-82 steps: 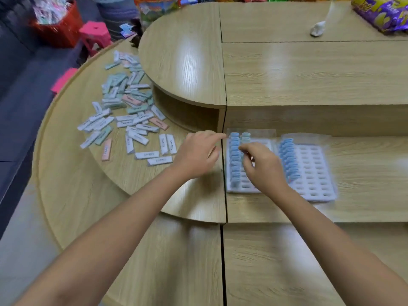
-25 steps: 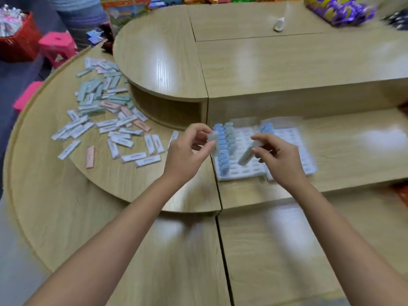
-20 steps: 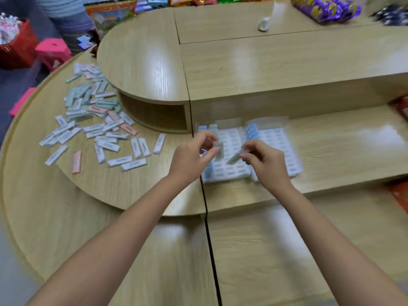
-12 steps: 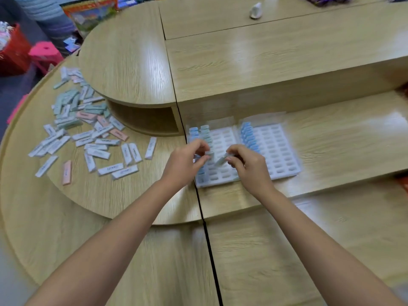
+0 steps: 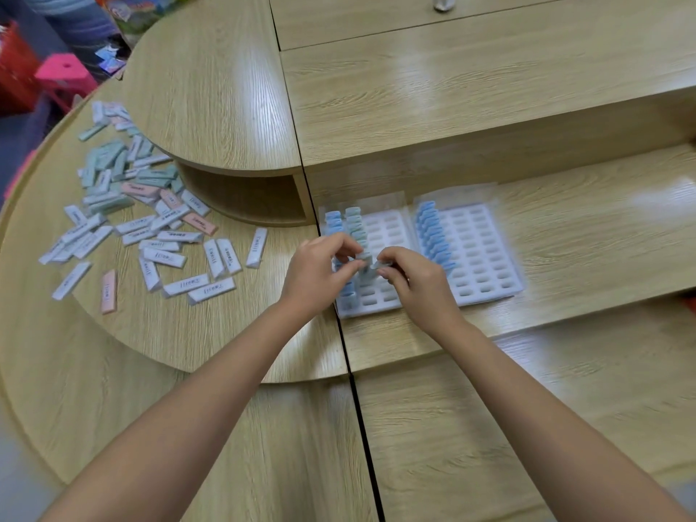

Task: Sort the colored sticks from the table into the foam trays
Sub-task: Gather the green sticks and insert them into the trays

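Entry: your left hand (image 5: 320,275) and right hand (image 5: 412,282) are each pinching a pale plastic stick (image 5: 371,263) above the left white foam tray (image 5: 388,227). Hazard: crowding one slot, you are risking knocking seated blue sticks (image 5: 333,220) askew. Unsorted sticks (image 5: 162,244) are lying on the wooden surface (image 5: 226,333).

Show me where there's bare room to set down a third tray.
Bare: the shelf right of the right tray; the raised top behind both trays; the low tabletop in front, between the arms. Crowded: loose sticks cover the curved left end, and the left hand and right hand, each pinching a stick, work over the left tray.
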{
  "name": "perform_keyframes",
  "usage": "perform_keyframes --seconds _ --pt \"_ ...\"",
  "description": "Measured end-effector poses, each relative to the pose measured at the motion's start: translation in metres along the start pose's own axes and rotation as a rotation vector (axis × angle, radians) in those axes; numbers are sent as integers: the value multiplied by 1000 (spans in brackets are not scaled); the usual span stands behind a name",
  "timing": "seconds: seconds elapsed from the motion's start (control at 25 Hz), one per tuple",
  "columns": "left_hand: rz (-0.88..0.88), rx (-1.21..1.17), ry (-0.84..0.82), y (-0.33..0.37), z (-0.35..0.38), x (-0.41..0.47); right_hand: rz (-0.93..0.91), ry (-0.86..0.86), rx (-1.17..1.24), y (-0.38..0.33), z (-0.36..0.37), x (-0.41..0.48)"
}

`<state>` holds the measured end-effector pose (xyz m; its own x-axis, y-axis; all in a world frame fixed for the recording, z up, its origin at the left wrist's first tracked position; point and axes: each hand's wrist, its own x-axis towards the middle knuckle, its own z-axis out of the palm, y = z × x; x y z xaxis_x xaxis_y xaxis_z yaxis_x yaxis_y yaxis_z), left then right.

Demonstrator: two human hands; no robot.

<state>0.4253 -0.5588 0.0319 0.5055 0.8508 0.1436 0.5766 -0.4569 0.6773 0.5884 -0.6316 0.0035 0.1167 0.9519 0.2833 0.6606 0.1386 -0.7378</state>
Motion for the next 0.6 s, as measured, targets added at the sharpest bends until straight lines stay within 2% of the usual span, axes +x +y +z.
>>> perform_keyframes --seconds 0.4,0.6 --pt "11 16 -10 -6 1 -4 -70 -28 -1 1 -5 2" --pt "69 125 -46 0 0 -1 -143 -30 -15 3 -6 6"
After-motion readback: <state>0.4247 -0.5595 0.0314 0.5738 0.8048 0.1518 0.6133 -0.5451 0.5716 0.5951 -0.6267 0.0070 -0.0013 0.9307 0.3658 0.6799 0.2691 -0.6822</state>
